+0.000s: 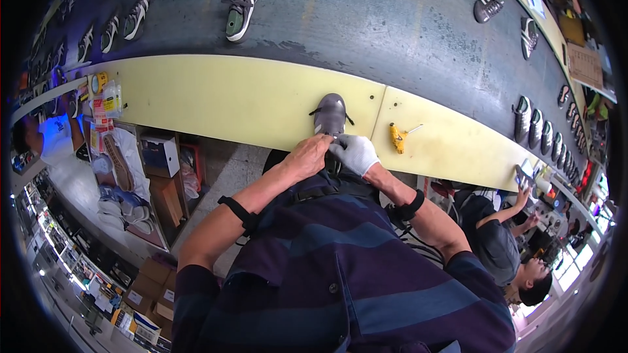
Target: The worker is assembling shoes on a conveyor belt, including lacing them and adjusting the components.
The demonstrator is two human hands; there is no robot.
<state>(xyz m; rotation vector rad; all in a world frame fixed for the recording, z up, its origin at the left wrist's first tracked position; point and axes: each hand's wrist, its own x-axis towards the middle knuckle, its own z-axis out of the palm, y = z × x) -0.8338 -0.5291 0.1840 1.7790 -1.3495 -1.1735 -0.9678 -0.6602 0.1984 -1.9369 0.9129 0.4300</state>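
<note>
A dark grey shoe [331, 108] lies on the pale yellow work surface [242, 95], toe pointing away from me. Dark lace ends stick out on both of its sides. My bare left hand [309, 157] and my right hand [356, 155], in a white glove, meet at its near part, around the opening. The fingers of both hands are bent and closed on the shoe there. Exactly what the fingertips pinch is hidden. To the right of the shoe lies a yellow-handled tool [397, 138] with a thin metal shaft.
Beyond the work surface runs a dark belt [353, 19] carrying a single shoe [243, 8] and rows of shoes at both sides. At right, another person [500, 242] handles a shoe. Shelves with boxes [160, 155] and insole-like pieces stand at left.
</note>
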